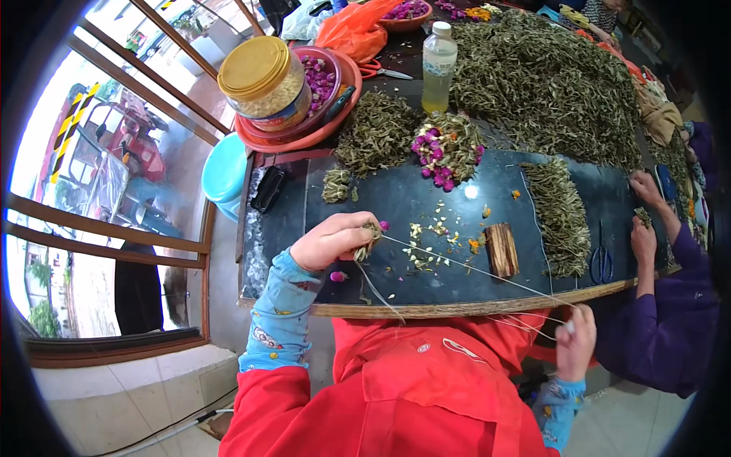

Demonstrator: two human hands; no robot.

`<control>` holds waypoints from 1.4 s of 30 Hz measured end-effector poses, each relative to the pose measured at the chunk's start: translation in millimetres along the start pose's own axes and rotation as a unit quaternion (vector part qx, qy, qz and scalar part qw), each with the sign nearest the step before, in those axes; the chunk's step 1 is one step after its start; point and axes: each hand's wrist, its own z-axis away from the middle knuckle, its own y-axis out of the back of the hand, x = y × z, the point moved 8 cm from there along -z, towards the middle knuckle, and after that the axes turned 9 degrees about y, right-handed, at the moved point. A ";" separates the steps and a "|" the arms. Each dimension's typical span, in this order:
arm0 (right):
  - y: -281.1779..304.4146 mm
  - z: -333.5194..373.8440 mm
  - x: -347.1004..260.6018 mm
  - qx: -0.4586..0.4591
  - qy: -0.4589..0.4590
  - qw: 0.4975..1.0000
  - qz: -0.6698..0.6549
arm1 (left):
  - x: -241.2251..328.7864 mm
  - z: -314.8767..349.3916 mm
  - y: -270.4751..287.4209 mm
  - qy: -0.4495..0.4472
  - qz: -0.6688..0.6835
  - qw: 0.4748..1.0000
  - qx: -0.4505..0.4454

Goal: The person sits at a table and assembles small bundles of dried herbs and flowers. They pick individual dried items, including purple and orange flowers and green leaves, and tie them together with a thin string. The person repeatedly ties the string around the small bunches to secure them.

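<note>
My left hand (329, 242) is closed round a small bundle of dried herbs (368, 245) above the dark tabletop, its fingers partly covering the bundle. From the bundle a pale string (472, 268) stretches tight to the right. Its other end is in my right hand (576, 341), closed beyond the table's front edge, with loose strands trailing beside it. Next to my left hand lie purple flower buds (337, 276). Scattered petals (426, 247) and a short wooden block (501, 250) lie between the hands. A neat row of dried stems (560, 217) lies farther right.
A large herb heap (548, 84) covers the far side. A bottle (439, 68) stands beside a flower-studded bundle (448, 152). A lidded jar (266, 82) sits in a red basin (343, 114). Scissors (601, 259) lie near a co-worker's hands (646, 221) at right.
</note>
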 end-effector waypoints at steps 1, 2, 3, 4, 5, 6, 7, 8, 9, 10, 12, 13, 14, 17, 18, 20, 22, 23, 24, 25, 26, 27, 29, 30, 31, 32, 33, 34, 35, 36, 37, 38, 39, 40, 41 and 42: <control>31.0 3.0 -0.8 0.063 0.012 0.998 0.023 | -2.7 0.4 6.8 0.008 0.001 1.000 0.015; 52.3 4.4 -2.4 0.089 0.014 0.996 0.020 | -6.2 5.6 14.2 0.019 0.004 0.999 0.037; 75.5 4.3 1.5 0.106 0.019 0.994 0.025 | -9.7 7.5 19.8 0.028 0.008 0.998 0.055; 98.4 4.7 7.7 0.124 0.025 0.992 0.029 | -7.7 8.1 20.6 0.025 -0.011 0.998 0.054; 117.7 8.0 16.4 0.153 0.010 0.987 0.047 | -4.4 10.0 21.0 0.024 -0.029 0.998 0.054; 134.2 11.1 25.1 0.180 -0.004 0.982 0.065 | -2.1 12.0 22.6 0.022 -0.048 0.997 0.056; 152.5 13.6 34.9 0.206 -0.018 0.975 0.081 | 0.1 15.1 27.4 0.020 -0.054 0.997 0.060; 181.9 13.7 44.9 0.218 -0.021 0.972 0.090 | 0.4 16.9 33.5 0.017 -0.060 0.996 0.061; 218.7 14.3 56.6 0.232 -0.025 0.968 0.098 | 1.4 17.9 37.4 0.014 -0.068 0.996 0.061; 233.2 17.3 69.2 0.230 -0.041 0.968 0.092 | 1.2 19.5 37.7 0.012 -0.077 0.995 0.060; 239.4 15.8 74.4 0.189 -0.014 0.960 0.204 | -1.0 18.2 36.3 0.001 -0.091 0.995 0.050; 233.2 11.3 75.9 0.149 0.025 0.937 0.316 | -4.6 17.9 40.7 0.027 -0.071 0.994 0.073; 188.1 8.4 66.1 0.086 0.028 0.904 0.418 | -5.7 18.9 36.8 0.045 -0.054 0.994 0.086; 69.1 10.8 23.4 -0.083 0.176 0.725 0.661 | -5.2 10.3 -2.4 0.068 0.019 0.997 0.025; 46.9 15.8 5.3 -0.073 0.286 0.676 0.676 | 5.1 4.2 -25.9 0.078 -0.005 0.996 -0.039; -36.9 19.1 -38.2 -0.065 0.275 0.758 0.588 | 39.9 -4.5 -65.6 -0.206 -0.169 0.961 -0.072; -83.2 25.1 -53.7 -0.123 0.284 0.824 0.475 | 47.3 -26.0 -108.9 -0.202 -0.153 0.953 -0.166; -104.1 27.6 -52.2 -0.125 0.295 0.863 0.391 | 45.6 -36.9 -126.6 -0.175 -0.160 0.952 -0.194; -128.2 28.2 -48.9 -0.153 0.272 0.890 0.333 | 42.4 -49.3 -143.3 -0.124 -0.152 0.954 -0.228; -147.7 27.9 -44.2 -0.182 0.271 0.895 0.303 | 46.1 -58.5 -153.7 -0.096 -0.121 0.960 -0.234; -163.9 24.3 -35.6 -0.204 0.268 0.908 0.249 | 48.2 -66.0 -162.1 -0.068 -0.091 0.965 -0.238; -164.8 21.8 -7.3 -0.185 0.112 0.963 0.160 | 43.1 -77.0 -162.5 -0.058 -0.028 0.974 -0.216; -169.2 17.1 12.8 -0.214 0.011 0.971 0.101 | 43.5 -93.3 -156.5 -0.052 0.061 0.988 -0.131; -170.7 15.8 18.4 -0.220 -0.037 0.974 0.043 | 33.4 -98.5 -151.0 0.031 0.067 0.992 -0.098; -163.6 7.2 15.3 -0.210 0.025 0.971 0.111 | 28.2 -102.0 -148.3 0.052 0.070 0.993 -0.078; -159.0 -3.1 10.1 -0.197 0.087 0.960 0.179 | 20.9 -106.4 -145.1 0.073 0.074 0.993 -0.058; -157.1 -15.0 4.2 -0.180 0.146 0.940 0.251 | 16.9 -112.9 -143.0 0.066 0.088 0.993 -0.030; -156.1 -28.3 7.5 -0.169 0.176 0.930 0.275 | 9.2 -121.0 -144.5 0.060 0.104 0.993 -0.001; -157.2 -40.4 9.2 -0.167 0.195 0.917 0.307 | 3.4 -129.9 -145.6 0.051 0.120 0.991 0.026; -158.5 -50.6 9.9 -0.165 0.213 0.902 0.338 | -4.0 -139.4 -144.8 0.039 0.121 0.991 0.049; -159.9 -60.9 11.5 -0.164 0.216 0.900 0.341 | -12.9 -150.0 -141.7 0.027 0.122 0.989 0.073; -162.7 -69.9 12.5 -0.163 0.218 0.900 0.341 | -17.3 -156.4 -137.5 0.016 0.121 0.987 0.100; -164.4 -75.8 14.7 -0.163 0.221 0.899 0.341 | -20.4 -159.1 -132.8 0.013 0.063 0.988 0.141; -165.0 -80.1 20.3 -0.169 0.225 0.893 0.350 | -18.7 -160.1 -132.5 -0.018 0.024 0.987 0.158; -164.5 -84.7 25.7 -0.175 0.228 0.888 0.359 | -16.8 -159.4 -133.8 -0.048 -0.015 0.983 0.175; -164.8 -88.0 29.5 -0.182 0.232 0.882 0.368 | -14.3 -157.7 -135.1 -0.078 -0.054 0.977 0.191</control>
